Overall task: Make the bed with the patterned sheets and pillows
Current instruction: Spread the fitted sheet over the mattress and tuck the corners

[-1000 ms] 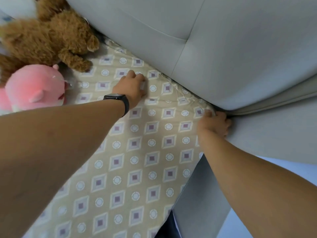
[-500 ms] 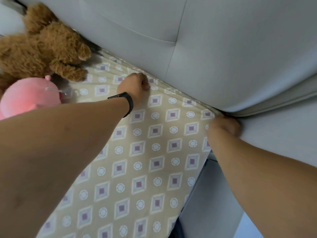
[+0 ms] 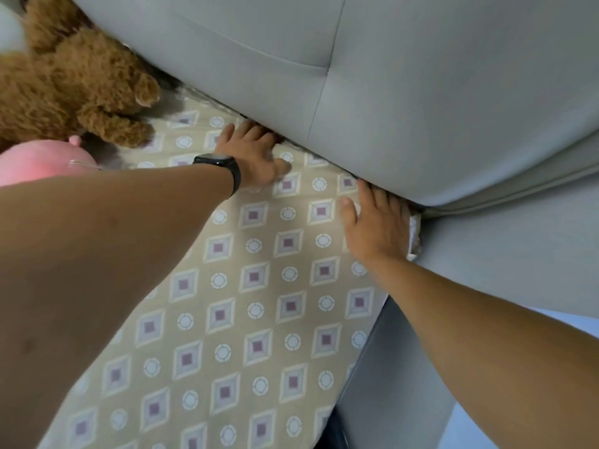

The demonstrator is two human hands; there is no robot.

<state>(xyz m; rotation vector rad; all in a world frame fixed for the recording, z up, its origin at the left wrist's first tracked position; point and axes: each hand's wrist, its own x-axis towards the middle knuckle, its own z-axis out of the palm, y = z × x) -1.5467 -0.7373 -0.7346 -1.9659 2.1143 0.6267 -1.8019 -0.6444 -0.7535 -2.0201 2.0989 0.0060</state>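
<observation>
At far left I see a brown teddy (image 3: 74, 82) and a pink toy (image 3: 42, 163), both cut off by the edge. My left hand (image 3: 252, 157), watch (image 3: 223, 166) on its wrist, lies flat on the sheet (image 3: 252, 306), fingers straight, their tips hidden under the grey headboard (image 3: 421, 92). My right hand (image 3: 376, 228) presses the sheet's corner, fingers straight and close together, tips hidden in the same gap. The sheet covers the mattress top.

Fingertips of the left hand (image 3: 256, 157) and right hand (image 3: 376, 228) were hidden beneath the headboard (image 3: 421, 92). The brown teddy bear (image 3: 74, 89) and pink plush toy (image 3: 39, 162) were cropped by the left edge.
</observation>
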